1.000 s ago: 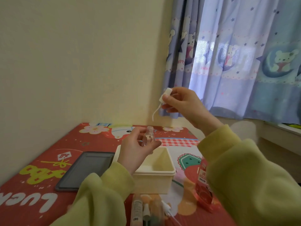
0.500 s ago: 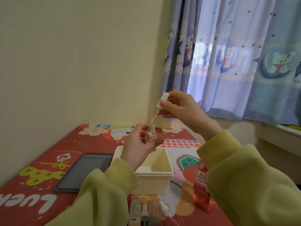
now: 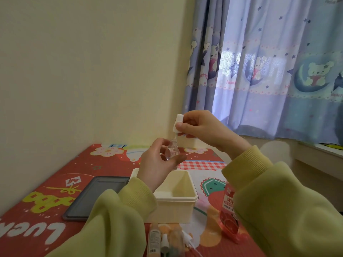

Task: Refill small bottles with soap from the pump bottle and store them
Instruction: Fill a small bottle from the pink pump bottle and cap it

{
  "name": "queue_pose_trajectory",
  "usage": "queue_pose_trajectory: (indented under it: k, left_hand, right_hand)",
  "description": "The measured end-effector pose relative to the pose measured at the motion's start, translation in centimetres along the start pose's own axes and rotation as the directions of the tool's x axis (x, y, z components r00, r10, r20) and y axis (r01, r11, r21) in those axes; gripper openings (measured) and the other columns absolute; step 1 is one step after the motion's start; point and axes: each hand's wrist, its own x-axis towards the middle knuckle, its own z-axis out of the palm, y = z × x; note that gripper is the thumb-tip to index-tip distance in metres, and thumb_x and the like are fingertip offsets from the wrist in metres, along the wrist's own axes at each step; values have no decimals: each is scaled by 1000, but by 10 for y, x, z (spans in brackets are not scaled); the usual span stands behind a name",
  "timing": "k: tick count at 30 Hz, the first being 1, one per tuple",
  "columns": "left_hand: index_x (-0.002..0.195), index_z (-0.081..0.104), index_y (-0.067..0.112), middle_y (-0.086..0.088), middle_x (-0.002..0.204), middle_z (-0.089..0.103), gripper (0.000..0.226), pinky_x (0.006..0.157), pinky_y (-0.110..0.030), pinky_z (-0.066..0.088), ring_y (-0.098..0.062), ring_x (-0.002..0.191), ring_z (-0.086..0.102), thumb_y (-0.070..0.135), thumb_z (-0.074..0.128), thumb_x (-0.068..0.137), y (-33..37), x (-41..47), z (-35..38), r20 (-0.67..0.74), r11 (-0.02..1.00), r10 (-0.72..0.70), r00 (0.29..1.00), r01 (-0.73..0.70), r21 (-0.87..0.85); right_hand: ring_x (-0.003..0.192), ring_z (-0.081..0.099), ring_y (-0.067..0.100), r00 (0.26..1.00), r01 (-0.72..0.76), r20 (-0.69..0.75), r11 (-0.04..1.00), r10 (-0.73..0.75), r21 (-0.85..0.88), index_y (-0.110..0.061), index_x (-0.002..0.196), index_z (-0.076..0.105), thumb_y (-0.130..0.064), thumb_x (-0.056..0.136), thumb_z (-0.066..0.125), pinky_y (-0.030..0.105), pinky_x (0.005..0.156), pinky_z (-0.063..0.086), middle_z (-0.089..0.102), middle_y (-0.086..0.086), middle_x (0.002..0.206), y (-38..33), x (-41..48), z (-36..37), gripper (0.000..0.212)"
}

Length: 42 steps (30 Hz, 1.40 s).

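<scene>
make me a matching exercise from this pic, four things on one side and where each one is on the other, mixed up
1. small clear bottle
2. white cap
3. grey tray
4. red soap bottle

A. flat on the table, left of the cream box
B. pinched in the right hand
C. on the table, right of the cream box
D. held in the left hand

Pairs: 1-D, 2-B, 3-A, 4-C

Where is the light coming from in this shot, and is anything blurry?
Head view: daylight glows through the curtain on the right; the spare bottles at the bottom edge are blurred; the clear bottle in the left hand is fairly sharp.
</scene>
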Motion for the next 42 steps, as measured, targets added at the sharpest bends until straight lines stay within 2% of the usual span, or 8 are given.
queue_pose_trajectory:
  k: [8, 14, 22, 25, 29, 34, 38, 42]
  left_hand:
    - [95, 52, 23, -1, 90, 61, 36, 76, -47, 57, -30, 87, 65, 28, 77, 70, 7, -1, -2, -13, 999, 28, 1000, -28, 18]
    - [96, 55, 23, 11, 83, 58, 34, 72, -43, 58, -26, 86, 63, 23, 77, 71, 12, -1, -3, -46, 996, 82, 996, -80, 29]
    - [100, 49, 20, 2, 96, 59, 41, 75, -31, 55, -21, 92, 61, 25, 77, 71, 14, -1, -1, -74, 996, 80, 994, -77, 47]
    - [100, 49, 19, 1, 94, 58, 42, 72, -26, 53, -20, 90, 60, 24, 78, 70, 16, -1, -1, -73, 997, 68, 995, -65, 35]
    - [98, 51, 18, 7, 85, 58, 41, 66, -21, 51, -15, 82, 58, 25, 79, 68, 18, 1, -2, -86, 998, 61, 994, -59, 25]
    - [93, 64, 11, 5, 71, 59, 31, 68, -37, 56, -18, 72, 58, 28, 77, 71, 16, 2, -1, -66, 996, 75, 995, -71, 60]
    - [89, 65, 12, 8, 66, 55, 28, 53, -10, 44, -9, 62, 52, 28, 77, 70, 14, 3, -2, -93, 992, 95, 991, -86, 94]
    - [86, 60, 17, 6, 67, 56, 24, 49, -5, 40, -7, 62, 51, 28, 76, 72, 16, 1, -1, -84, 992, 83, 993, -75, 99]
  right_hand:
    - [67, 63, 0, 1000, -12, 24, 998, 14, -70, -8, 94, 63, -24, 91, 57, 17, 70, 52, 63, -11, 74, -2, 1, 4, 18]
    - [71, 63, 10, 1000, 3, 10, 998, -3, -63, -2, 95, 66, -23, 89, 60, 30, 77, 55, 67, 1, 77, 1, -5, 12, 23]
    - [68, 57, 12, 998, -40, -43, 995, 37, -86, -23, 72, 52, -36, 85, 63, 28, 69, 50, 59, -4, 70, 4, -3, 19, 22]
    - [69, 54, 10, 996, -66, -58, 997, 64, -38, -21, 80, 53, -40, 83, 64, 28, 70, 48, 56, -5, 74, 5, -2, 18, 23]
    - [97, 63, 9, 997, -83, 9, 987, 83, 138, -14, 121, 55, -26, 88, 62, 25, 89, 51, 65, -1, 108, 2, -3, 13, 37]
    - [95, 67, 14, 998, -67, 15, 985, 65, 157, -10, 119, 56, -16, 88, 61, 28, 89, 54, 69, 5, 105, 0, -4, 16, 31]
    - [81, 65, 13, 996, -77, -31, 978, 85, 193, -11, 103, 55, -18, 85, 66, 28, 81, 54, 67, 3, 91, 3, -3, 21, 22]
    - [73, 56, 12, 987, -107, -108, 991, 115, 81, -15, 90, 51, -34, 77, 73, 23, 65, 47, 59, 4, 84, 6, -1, 28, 32]
